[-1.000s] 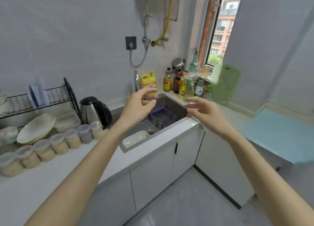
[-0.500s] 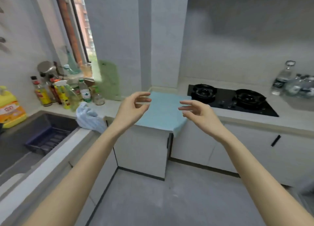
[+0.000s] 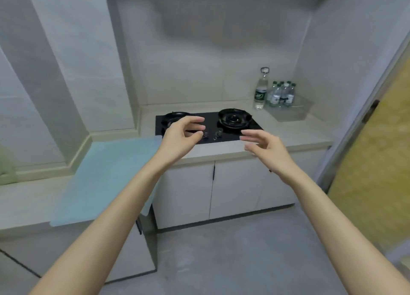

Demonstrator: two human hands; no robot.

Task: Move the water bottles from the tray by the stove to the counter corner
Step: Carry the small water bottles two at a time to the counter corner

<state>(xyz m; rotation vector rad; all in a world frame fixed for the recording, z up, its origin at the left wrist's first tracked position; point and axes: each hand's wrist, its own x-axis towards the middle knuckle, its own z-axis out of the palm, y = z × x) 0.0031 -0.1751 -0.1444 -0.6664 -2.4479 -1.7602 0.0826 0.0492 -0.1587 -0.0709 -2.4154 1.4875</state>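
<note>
Head view: both hands, left hand (image 3: 180, 135) and right hand (image 3: 265, 145), hover empty with fingers spread before the stove (image 3: 230, 126); water bottles (image 3: 281, 95) stand in the tray (image 3: 295, 114) right of the stove.

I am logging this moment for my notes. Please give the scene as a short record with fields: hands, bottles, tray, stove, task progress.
left hand: empty, fingers curled open, raised before the stove
right hand: empty, open
small bottles: green caps, upright in the tray
tall bottle: upright, left of the tray
tray: clear, right of the stove
stove: black, two burners
task progress: no bottle picked up yet
</note>
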